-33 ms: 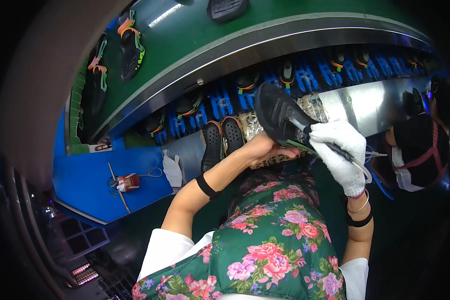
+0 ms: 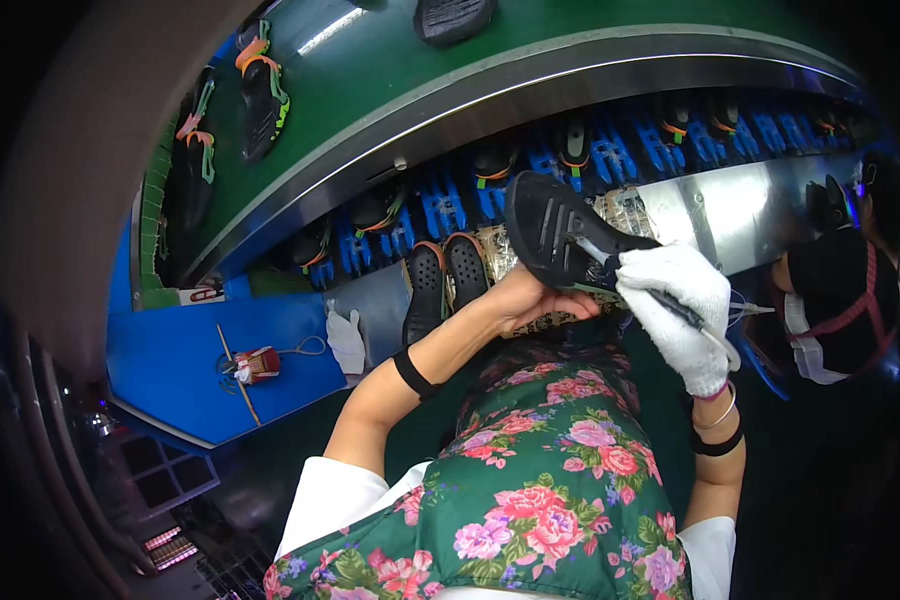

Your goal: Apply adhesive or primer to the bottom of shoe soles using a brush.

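Observation:
My bare left hand (image 2: pixel 536 302) is closed round the side of a black shoe sole (image 2: pixel 547 222), which is tilted with its ridged face toward me. A white knit glove covers my right hand (image 2: pixel 678 305). Its fingers grip a brush (image 2: pixel 592 247) with a pale tip, a dark handle and a whitish tube trailing behind. The brush tip rests on or just above the middle of the sole; the exact contact is too small to tell. My left fingertips under the sole are partly hidden.
Two black perforated clogs (image 2: pixel 427 285) stand left of my hand. Behind them, blue racks (image 2: pixel 442 205) hold shoe parts below a green conveyor (image 2: pixel 570 30). A blue table (image 2: pixel 180 350) carries a red container (image 2: pixel 260 365) and a white glove (image 2: pixel 345 342). Another person (image 2: pixel 835 280) sits at right.
The sole has turned a little, so more of its ridged face shows. The brush tip and my gloved hand have shifted slightly with it.

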`<action>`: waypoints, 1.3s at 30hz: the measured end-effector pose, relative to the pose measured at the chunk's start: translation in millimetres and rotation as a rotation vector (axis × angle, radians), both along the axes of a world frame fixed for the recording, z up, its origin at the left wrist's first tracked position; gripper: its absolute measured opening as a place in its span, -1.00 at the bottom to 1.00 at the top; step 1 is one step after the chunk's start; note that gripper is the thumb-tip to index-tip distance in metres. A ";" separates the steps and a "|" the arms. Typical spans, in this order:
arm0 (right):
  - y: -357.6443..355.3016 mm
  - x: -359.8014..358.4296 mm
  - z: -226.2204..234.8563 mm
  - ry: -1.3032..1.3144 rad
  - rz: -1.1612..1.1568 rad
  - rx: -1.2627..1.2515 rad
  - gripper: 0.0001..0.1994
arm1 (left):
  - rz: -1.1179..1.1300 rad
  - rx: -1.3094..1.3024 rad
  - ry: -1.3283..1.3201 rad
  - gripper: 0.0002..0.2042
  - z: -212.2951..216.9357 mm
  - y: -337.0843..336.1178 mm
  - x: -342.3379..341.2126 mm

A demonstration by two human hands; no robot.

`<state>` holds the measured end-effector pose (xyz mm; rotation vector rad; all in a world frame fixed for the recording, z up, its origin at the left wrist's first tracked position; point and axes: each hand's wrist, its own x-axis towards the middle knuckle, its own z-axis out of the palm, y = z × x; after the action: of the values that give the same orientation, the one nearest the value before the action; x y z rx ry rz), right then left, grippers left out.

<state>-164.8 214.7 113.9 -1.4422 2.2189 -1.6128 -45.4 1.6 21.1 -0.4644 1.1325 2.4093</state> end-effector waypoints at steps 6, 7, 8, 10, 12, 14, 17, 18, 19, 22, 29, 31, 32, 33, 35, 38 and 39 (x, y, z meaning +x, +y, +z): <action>3.8 23.0 3.8 -0.041 -0.068 -0.075 -0.78 | 0.409 0.960 -0.013 -0.18 9.8 5.4 12.3; 4.3 25.9 5.0 -0.046 -0.079 -0.086 -0.78 | 0.452 0.992 0.029 -0.15 18.3 9.8 8.4; 4.8 28.1 5.3 -0.051 -0.089 -0.097 -0.78 | 0.495 1.025 0.071 -0.11 21.6 13.8 6.4; 2.7 29.7 5.7 0.024 -0.099 -0.118 -0.78 | 0.446 1.003 0.115 -0.19 15.4 14.3 12.8; 2.2 29.9 8.9 0.041 -0.140 -0.149 -0.80 | 0.348 0.996 0.217 -0.24 -3.5 18.6 15.9; 1.8 28.7 14.1 0.063 -0.147 -0.152 -0.80 | 0.357 0.914 0.204 -0.24 -19.4 24.9 21.6; -0.2 24.4 19.1 0.113 -0.158 -0.156 -0.81 | 0.446 0.672 0.085 -0.09 1.3 50.1 6.6; -1.0 22.4 21.3 0.145 -0.160 -0.160 -0.81 | 0.400 0.689 0.122 -0.06 21.1 58.7 -1.9; -2.1 20.9 23.0 0.146 -0.163 -0.161 -0.81 | 0.397 0.689 0.123 -0.06 17.9 60.4 -1.7; -6.7 17.8 31.1 0.198 -0.180 -0.152 -0.79 | 0.390 1.073 0.142 -0.03 6.0 64.0 7.9; -12.3 26.6 29.5 0.243 -0.136 -0.075 -0.68 | 0.364 0.473 0.061 -0.09 10.8 68.3 17.0; -19.6 29.0 39.9 0.266 -0.105 -0.131 -0.71 | 0.346 1.037 0.209 -0.10 -1.9 67.1 16.7; -18.9 26.7 38.1 0.268 -0.103 -0.139 -0.71 | 0.353 1.087 0.211 -0.10 -5.6 65.2 17.9; -12.2 21.5 32.9 0.182 -0.079 -0.142 -0.66 | 0.377 1.022 0.165 -0.11 -4.1 64.7 14.6; -6.5 17.1 20.4 0.117 -0.123 -0.126 -0.60 | 0.389 0.933 0.158 -0.12 2.2 63.6 5.9; -11.3 23.6 30.4 0.214 -0.089 -0.082 -0.66 | 0.364 0.931 0.182 -0.08 -1.8 59.2 9.1; -19.9 29.7 20.1 0.148 -0.126 -0.110 -0.68 | 0.360 1.054 0.177 -0.05 2.6 59.7 5.7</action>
<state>-135.1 194.8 134.1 -1.5240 2.3807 -1.7452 -39.7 61.3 23.7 -0.0883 -0.2962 2.9550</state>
